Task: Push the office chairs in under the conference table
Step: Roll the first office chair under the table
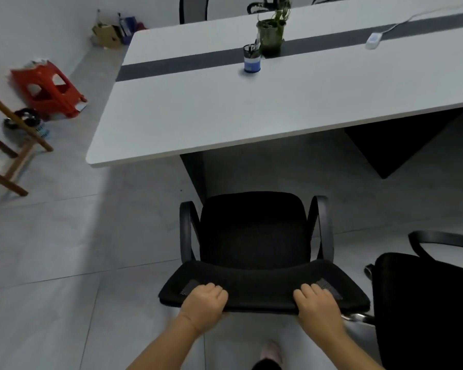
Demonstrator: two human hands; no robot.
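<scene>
A black mesh office chair (254, 236) with curved armrests stands directly in front of me, its seat facing the white conference table (225, 116). A gap of floor lies between the seat's front and the table's near edge. My left hand (203, 300) grips the top of the backrest on its left side. On the right side of the same backrest top, my right hand (317, 303) is closed over the edge. A second black office chair (425, 303) stands to the right, away from the table.
The table carries a pen cup (251, 58), a potted plant (271, 33) and a white power strip (373, 40). More chairs (194, 9) stand on its far side. A red plastic stool (48, 89) and a wooden frame (8, 145) occupy the floor at left.
</scene>
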